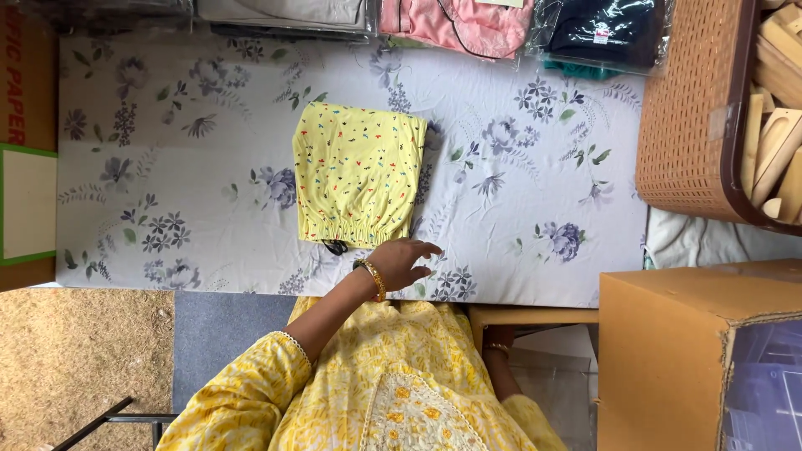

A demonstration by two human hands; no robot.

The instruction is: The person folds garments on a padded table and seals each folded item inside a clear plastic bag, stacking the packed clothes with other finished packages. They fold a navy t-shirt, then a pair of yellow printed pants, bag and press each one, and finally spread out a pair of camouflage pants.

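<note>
A folded yellow garment (359, 174) with small coloured specks lies on the floral sheet (209, 167) that covers the table, its elastic hem toward me. My left hand (403, 262), a gold bangle on its wrist, rests on the sheet just beyond that hem; the fingers are spread and hold nothing. A small dark item (335, 246) peeks out under the hem beside it. My right hand is down below the table's front edge. Only its wrist with a bangle (498, 347) shows, and the fingers are hidden.
Bagged folded clothes line the far edge: a pink one (455, 23) and a dark one (606, 29). A brown woven basket (693, 108) with wooden pieces stands at the right. A cardboard box (668, 351) sits near right, and another box (25, 142) at the left.
</note>
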